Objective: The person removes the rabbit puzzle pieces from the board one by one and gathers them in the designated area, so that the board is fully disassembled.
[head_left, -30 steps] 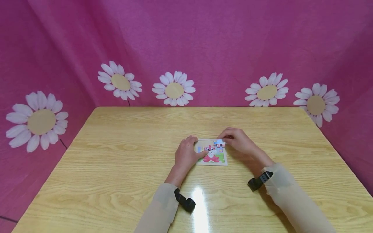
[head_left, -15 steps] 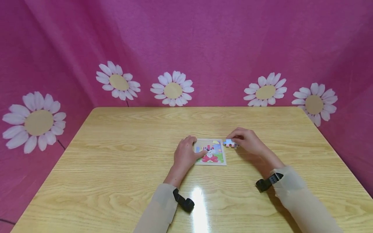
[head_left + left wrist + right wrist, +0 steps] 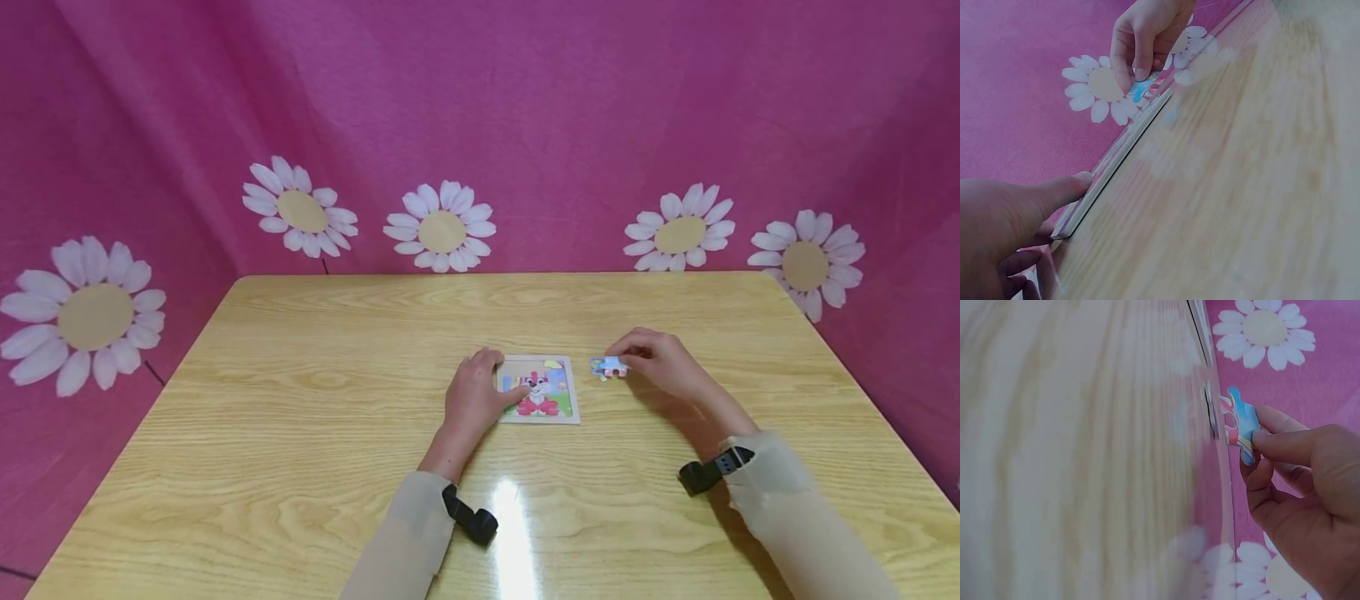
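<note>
A small jigsaw puzzle tray (image 3: 575, 400) with a pink-and-white cartoon animal lies on the table. My left hand (image 3: 472, 393) grips its left side, thumb (image 3: 1069, 190) lying over the top and the other fingers at the outer edge. The upper left of the tray shows bare backing. To the right of the tray, my right hand (image 3: 662, 362) pinches a blue and pink jigsaw piece (image 3: 1244, 425) between thumb and fingers. Another jigsaw piece (image 3: 597, 367) lies flat on the table just under it, partly covered by the held one in the head view.
The wood-grain table (image 3: 337, 375) has a glossy top with a bright reflection near its front. A pink curtain (image 3: 555, 125) with large white daisies hangs behind and at both sides. Each wrist wears a black strap camera (image 3: 476, 523).
My right hand has moved right with the jigsaw piece, from over the tray's upper right corner to above the loose piece beside the tray. The left hand keeps its hold on the tray.
</note>
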`<state>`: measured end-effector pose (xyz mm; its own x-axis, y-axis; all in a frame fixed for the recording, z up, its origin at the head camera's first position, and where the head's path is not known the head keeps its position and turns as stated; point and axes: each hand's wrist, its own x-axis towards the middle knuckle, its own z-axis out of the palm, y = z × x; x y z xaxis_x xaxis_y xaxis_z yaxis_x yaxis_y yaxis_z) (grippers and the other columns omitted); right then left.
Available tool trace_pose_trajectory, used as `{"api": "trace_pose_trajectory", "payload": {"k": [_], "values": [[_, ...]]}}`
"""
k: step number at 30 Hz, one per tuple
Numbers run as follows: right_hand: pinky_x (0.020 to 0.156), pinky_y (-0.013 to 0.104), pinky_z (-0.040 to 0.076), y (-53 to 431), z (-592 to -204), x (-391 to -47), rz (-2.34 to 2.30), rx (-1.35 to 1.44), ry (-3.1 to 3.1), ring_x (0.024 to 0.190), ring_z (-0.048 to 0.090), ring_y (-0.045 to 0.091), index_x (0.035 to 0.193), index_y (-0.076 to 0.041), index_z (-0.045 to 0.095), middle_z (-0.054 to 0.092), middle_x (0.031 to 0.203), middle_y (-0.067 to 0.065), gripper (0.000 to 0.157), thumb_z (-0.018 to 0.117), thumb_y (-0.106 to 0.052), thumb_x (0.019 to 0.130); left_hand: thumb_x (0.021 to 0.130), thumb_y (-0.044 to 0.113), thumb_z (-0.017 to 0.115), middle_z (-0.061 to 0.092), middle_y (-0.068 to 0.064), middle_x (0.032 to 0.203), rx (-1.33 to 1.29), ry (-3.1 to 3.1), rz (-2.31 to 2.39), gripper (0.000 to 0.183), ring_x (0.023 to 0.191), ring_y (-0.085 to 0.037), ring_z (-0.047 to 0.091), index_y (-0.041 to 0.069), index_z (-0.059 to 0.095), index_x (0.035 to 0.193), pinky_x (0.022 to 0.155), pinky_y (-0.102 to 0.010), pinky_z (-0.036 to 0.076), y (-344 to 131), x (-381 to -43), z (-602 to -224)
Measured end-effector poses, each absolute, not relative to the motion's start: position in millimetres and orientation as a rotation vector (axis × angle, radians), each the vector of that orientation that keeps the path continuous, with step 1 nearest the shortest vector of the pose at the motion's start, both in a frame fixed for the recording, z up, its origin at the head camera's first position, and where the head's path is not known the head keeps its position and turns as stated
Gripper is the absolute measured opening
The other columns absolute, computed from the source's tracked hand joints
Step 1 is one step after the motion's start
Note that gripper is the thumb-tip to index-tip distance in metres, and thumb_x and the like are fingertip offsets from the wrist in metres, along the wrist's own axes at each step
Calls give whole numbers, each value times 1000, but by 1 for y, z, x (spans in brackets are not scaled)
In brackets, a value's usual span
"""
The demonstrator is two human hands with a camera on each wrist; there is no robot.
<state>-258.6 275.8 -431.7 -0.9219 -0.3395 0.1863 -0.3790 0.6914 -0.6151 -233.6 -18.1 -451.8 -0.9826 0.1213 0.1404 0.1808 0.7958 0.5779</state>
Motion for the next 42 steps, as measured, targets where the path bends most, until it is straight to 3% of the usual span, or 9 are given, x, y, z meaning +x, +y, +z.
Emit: {"api": "trace_pose_trajectory", "payload": {"k": [17,27,35,42], "values": [[66,15,48,295,-432,-258,1079,527,-2862,78,53,2,104,-3,74,69,100,15,17,62,2,92,79,44,79,61,-6,134,-235,-2888,-943,60,122,-27,58,7,62,124,102,-40,50,-21,-235,-453],[66,17,41,296,-432,-262,1085,457,-2909,79,48,12,103,-1,73,67,103,17,17,61,3,92,79,45,79,61,-6,134,-238,-2895,-952,61,122,-27,57,8,61,124,103,-39,50,-21,-235,-454],[75,11,44,299,-436,-266,1063,439,-2950,90,55,12,105,0,72,69,108,21,17,60,2,92,79,45,79,62,-5,130,-241,-2898,-935,59,118,-26,58,9,62,122,101,-39,51,-19,-235,-454],[78,11,44,301,-437,-267,1057,435,-2997,98,56,21,107,0,71,68,111,20,19,58,1,94,79,46,78,61,-4,133,-241,-2910,-930,61,122,-26,57,9,61,125,104,-38,49,-19,-236,-453]]}}
